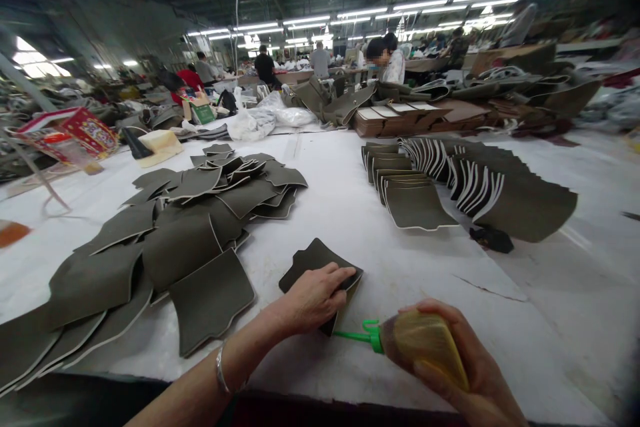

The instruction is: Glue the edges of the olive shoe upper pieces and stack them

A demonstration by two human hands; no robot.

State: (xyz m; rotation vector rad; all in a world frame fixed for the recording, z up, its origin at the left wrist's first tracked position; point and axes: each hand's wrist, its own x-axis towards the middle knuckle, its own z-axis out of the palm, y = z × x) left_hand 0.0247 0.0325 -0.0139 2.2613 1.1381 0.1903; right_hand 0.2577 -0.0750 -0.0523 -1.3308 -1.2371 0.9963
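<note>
My left hand (316, 297) lies on a dark olive, leather-like piece (313, 260), its fingers reaching toward the right corner. Part of that piece's right side is lifted, and a tan underside shows below my fingers. My right hand (467, 353) is wrapped around a squeeze bottle (425, 347) of amber liquid, lying tilted on its side. Its green nozzle (353, 335) points left, with the tip at the piece's near corner; whether it touches I cannot tell. Left of my hand spreads a loose pile of similar pieces (185, 240).
Overlapping rows of olive pieces (420, 203) stand at the right, with a small black object (493, 239) beside them. Brown stacked panels (395, 121) and clear plastic bags (273, 117) line the far table edge. A red box (75, 133) sits far left. Several people work behind.
</note>
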